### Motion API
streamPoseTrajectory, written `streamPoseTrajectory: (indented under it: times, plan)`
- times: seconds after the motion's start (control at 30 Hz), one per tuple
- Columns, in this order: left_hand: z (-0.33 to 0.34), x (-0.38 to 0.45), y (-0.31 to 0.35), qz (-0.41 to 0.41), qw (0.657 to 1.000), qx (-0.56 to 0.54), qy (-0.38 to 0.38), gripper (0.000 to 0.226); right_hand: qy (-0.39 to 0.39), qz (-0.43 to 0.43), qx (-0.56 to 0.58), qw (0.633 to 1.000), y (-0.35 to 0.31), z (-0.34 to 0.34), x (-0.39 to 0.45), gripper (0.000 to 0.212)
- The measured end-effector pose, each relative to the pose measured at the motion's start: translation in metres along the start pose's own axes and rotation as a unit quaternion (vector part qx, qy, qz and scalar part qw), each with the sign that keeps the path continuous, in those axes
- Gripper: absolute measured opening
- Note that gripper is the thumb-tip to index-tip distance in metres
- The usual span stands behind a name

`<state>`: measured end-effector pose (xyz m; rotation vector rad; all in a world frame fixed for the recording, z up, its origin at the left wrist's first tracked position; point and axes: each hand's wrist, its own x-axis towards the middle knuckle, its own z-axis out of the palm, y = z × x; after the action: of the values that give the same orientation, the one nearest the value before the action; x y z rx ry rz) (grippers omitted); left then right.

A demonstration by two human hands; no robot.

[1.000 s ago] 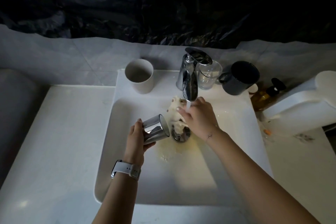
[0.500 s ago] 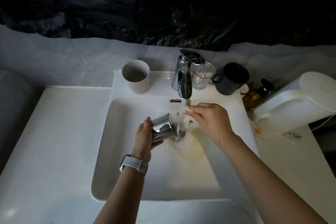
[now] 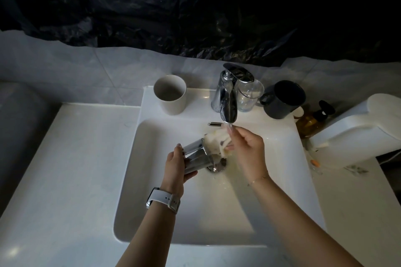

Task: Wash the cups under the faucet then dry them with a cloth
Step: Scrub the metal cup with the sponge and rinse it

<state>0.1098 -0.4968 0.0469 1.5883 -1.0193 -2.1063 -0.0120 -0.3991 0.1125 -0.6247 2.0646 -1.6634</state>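
My left hand (image 3: 176, 163) grips a shiny steel cup (image 3: 195, 155), tipped on its side over the drain (image 3: 217, 167) with its mouth toward the right. My right hand (image 3: 247, 147) holds a pale wet cloth (image 3: 218, 141) against the cup's mouth, just under the chrome faucet (image 3: 227, 102). A thin stream of water falls from the spout. On the sink's back ledge stand a beige cup (image 3: 170, 94), a clear glass (image 3: 248, 95) and a dark mug (image 3: 282, 98).
The white basin (image 3: 173, 212) sits in a white counter (image 3: 65, 180). At the right are an amber pump bottle (image 3: 312, 119) and a large white appliance (image 3: 364, 132). Black plastic sheeting covers the wall behind.
My right hand has brought the cloth up to the cup's mouth; half a second ago it was beside the stream with no cloth showing. The cup stays tipped over the drain.
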Motion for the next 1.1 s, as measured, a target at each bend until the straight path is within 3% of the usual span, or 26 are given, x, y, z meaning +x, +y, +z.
streamPoseTrajectory:
  times: [0.1,0.17,0.47,0.53,0.67,0.77,0.87,0.97,1.03,1.1]
  plan:
    - [0.004,0.002,0.001,-0.008,1.0,-0.003,0.011,0.04,-0.035,0.094,0.183,0.978,-0.006,0.006,-0.019,0.022]
    - [0.006,0.005,0.001,-0.013,1.0,-0.002,0.016,0.045,-0.073,0.095,0.223,0.967,-0.003,0.005,-0.029,0.026]
    - [0.022,-0.006,-0.004,-0.013,1.0,-0.017,-0.013,0.047,-0.219,0.122,0.139,0.958,0.029,0.001,-0.023,0.039]
    - [0.026,-0.009,-0.005,-0.005,0.999,-0.031,-0.014,0.044,-0.219,0.129,0.149,0.956,0.032,-0.001,-0.021,0.042]
    - [0.028,-0.008,-0.008,-0.016,0.999,-0.04,-0.021,0.048,-0.136,0.101,0.195,0.966,0.044,-0.008,-0.015,0.031]
    - [0.025,-0.009,-0.007,-0.029,0.998,-0.046,-0.029,0.048,-0.137,0.069,0.121,0.981,0.047,-0.01,-0.008,0.039]
    - [0.023,-0.014,-0.004,-0.031,0.998,-0.049,-0.038,0.044,-0.118,0.045,0.022,0.992,0.049,-0.01,-0.003,0.034]
    - [0.024,-0.014,0.0,-0.025,0.998,-0.037,-0.038,0.045,-0.101,-0.071,-0.121,0.985,0.056,-0.01,0.0,0.03]
    - [0.025,-0.012,0.002,-0.016,0.999,-0.02,-0.032,0.047,-0.127,-0.125,-0.152,0.972,0.06,-0.01,-0.001,0.04]
    - [0.025,-0.013,0.004,-0.022,0.998,-0.012,-0.052,0.05,-0.163,-0.115,-0.118,0.973,0.06,-0.011,-0.001,0.032]
